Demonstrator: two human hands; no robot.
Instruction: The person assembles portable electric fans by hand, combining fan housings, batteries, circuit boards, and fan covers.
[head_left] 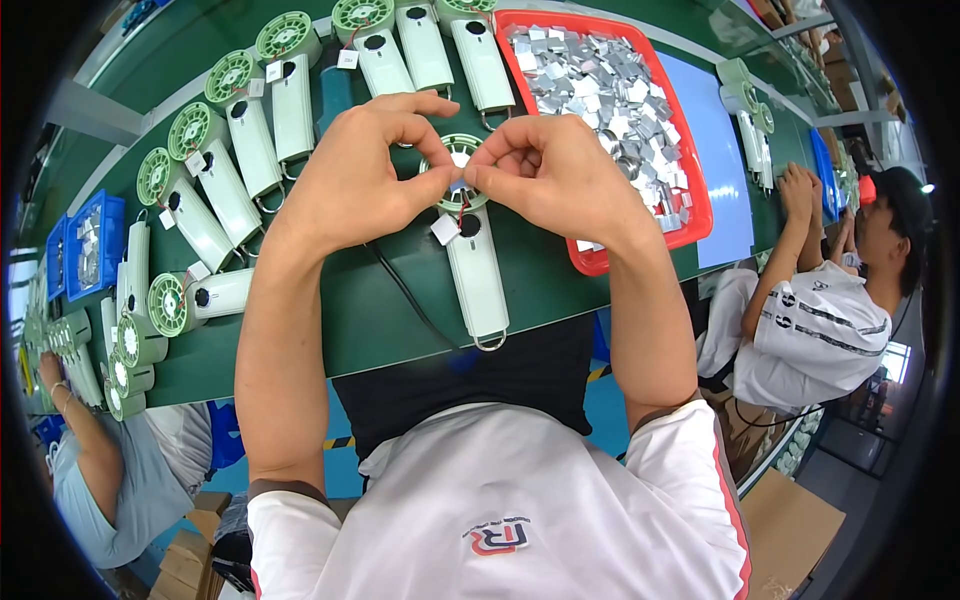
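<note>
In front of me a pale green handheld fan (pixel 476 275) lies on the green table, its metal loop toward me. Its round vented head (pixel 463 147) is at the far end, between my hands. My left hand (pixel 375 170) pinches with thumb and forefinger at the head's near rim, the other fingers partly stretched. From the other side my right hand (pixel 560 175) pinches at the same spot, fingers curled. What lies between the fingertips is tiny and mostly hidden. A white square piece (pixel 445 230) on thin red wires rests at the top of the handle.
Several more pale green fans (pixel 222 190) lie in an arc at the left and back. A red tray (pixel 700 190) of small silvery squares stands at the right. A black cable (pixel 405 290) crosses the table. A co-worker (pixel 820 310) sits at right; another person's arm (pixel 85 430) shows left.
</note>
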